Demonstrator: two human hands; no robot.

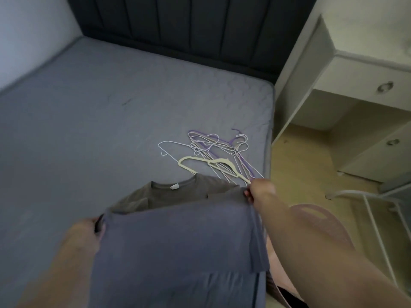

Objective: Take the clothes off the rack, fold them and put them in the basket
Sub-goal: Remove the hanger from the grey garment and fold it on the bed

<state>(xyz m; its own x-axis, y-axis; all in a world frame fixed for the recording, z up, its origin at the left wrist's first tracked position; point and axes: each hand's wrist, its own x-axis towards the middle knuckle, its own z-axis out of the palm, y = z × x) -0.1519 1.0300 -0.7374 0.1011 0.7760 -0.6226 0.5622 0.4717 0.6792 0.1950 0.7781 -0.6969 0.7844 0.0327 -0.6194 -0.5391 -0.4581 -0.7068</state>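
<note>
I hold a grey-blue garment (178, 252) stretched out over the near edge of the bed. My left hand (89, 232) grips its left top corner and my right hand (260, 190) pinches its right top corner. Just beyond it a brown T-shirt (178, 192) lies folded on the grey mattress (89, 130), its collar and white label showing. The pink basket (320, 223) stands on the floor at the right, partly hidden behind my right forearm. A white drying rack (373, 221) shows at the right edge.
A pile of several white, purple and cream hangers (218, 154) lies on the mattress near its right edge. A dark padded headboard (189, 30) stands behind. A cream cabinet with drawers (355, 96) stands right of the bed on a wooden floor.
</note>
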